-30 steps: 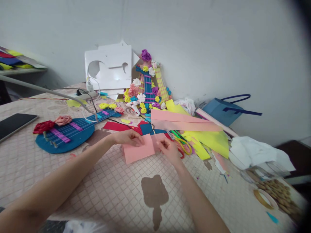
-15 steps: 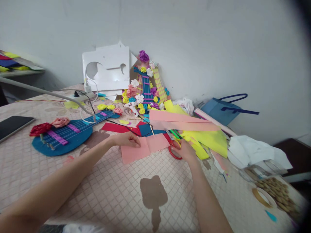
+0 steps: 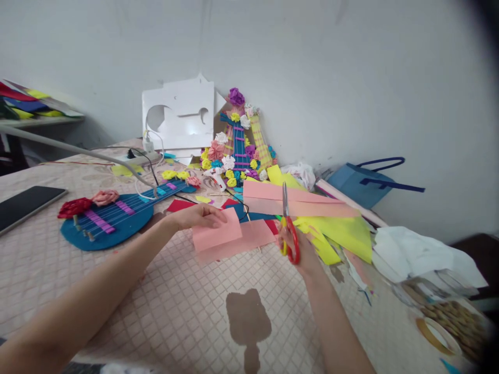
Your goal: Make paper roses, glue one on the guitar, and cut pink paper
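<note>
My left hand (image 3: 200,215) pinches a pink crepe-paper piece (image 3: 218,232), lifted at a slant over a longer pink strip (image 3: 255,235) on the table. In my right hand (image 3: 306,254) is a pair of scissors (image 3: 286,202) with red and yellow handles. Its blades point up and look closed together. Behind it lie long pink paper strips (image 3: 296,200) and yellow paper (image 3: 343,236). A blue paper guitar (image 3: 117,221) with strings, purple bars and paper flowers rests to the left of my left hand.
Flower-covered paper guitars (image 3: 239,145) lean on the wall beside a white cut-out board (image 3: 179,114). A glue gun (image 3: 215,178) lies before them. Left are a phone (image 3: 31,205) and power strip (image 3: 142,157); right, a blue bag (image 3: 358,184), white cloth-like sheet (image 3: 424,254) and tape roll (image 3: 438,335).
My right hand has picked the scissors up off the table and turned them upright. My left hand has raised the pink paper piece from the table, over the strip.
</note>
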A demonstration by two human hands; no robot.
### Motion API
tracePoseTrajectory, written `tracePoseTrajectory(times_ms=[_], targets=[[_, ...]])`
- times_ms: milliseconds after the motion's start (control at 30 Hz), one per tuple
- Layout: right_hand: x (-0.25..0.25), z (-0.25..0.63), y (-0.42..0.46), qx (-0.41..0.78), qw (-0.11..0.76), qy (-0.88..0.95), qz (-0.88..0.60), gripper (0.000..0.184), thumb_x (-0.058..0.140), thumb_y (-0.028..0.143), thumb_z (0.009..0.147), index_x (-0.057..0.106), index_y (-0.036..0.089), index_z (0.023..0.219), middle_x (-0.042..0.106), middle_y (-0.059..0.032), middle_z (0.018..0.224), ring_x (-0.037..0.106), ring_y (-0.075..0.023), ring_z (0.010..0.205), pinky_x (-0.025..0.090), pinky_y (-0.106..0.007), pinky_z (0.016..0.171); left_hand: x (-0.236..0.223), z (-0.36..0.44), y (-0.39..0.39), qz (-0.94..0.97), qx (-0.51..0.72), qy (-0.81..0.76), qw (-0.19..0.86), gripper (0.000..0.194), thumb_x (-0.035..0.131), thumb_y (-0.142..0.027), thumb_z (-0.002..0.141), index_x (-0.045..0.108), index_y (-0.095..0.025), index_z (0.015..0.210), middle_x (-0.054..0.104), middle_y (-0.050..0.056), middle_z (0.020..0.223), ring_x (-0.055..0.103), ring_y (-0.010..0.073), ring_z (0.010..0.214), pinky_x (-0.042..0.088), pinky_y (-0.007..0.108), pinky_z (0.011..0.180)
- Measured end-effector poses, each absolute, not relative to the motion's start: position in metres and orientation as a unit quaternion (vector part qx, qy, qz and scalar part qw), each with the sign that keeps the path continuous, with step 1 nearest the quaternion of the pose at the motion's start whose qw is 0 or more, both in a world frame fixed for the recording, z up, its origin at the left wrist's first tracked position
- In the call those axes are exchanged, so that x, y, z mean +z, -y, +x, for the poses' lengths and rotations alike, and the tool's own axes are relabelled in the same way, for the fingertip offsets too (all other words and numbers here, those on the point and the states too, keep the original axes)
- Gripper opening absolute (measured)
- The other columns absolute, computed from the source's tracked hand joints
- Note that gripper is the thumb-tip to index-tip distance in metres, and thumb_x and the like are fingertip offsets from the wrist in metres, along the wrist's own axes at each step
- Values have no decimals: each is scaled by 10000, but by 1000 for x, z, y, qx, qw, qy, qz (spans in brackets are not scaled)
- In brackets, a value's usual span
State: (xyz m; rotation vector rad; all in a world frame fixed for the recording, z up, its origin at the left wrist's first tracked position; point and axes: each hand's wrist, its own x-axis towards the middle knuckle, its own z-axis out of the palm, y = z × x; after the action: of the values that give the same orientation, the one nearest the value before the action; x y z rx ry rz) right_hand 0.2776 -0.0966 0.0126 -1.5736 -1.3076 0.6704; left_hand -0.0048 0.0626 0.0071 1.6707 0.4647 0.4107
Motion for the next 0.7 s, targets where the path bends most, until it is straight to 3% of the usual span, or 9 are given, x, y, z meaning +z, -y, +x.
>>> tracePoseTrajectory(times_ms=[133,233,533,700], targets=[[6,240,101,398,524,522,-543,426,511,650,771,476,237,868,567,-8,744,504,-114,519,449,-251,480,10,-11,-65,670,186,-233,679,346,767,-322,674,695,-173,978,699,59,918,611,110,687,460,183,573],[-2,222,101,479,571,464,-479,375,633,551,743,480,237,879,598,-21,841,516,-105,561,429,-228,481,8,-9,-63,656,184,-212,700,342,773,-306,668,696,-174,974,694,56,934,610,103,677,462,182,572],[-12,205,95,433,595,427,-525,405,774,365,584,447,227,779,507,36,723,482,-107,592,395,-224,515,1,17,-43,756,123,-141,628,293,746,-333,701,720,-166,940,708,65,986,635,169,897,490,247,805],[-15,202,95,427,596,420,-535,362,744,303,596,454,224,797,497,44,719,450,-98,559,338,-218,474,-2,19,-43,769,118,-120,616,237,743,-351,699,737,-166,848,720,57,885,639,160,852,488,241,803]])
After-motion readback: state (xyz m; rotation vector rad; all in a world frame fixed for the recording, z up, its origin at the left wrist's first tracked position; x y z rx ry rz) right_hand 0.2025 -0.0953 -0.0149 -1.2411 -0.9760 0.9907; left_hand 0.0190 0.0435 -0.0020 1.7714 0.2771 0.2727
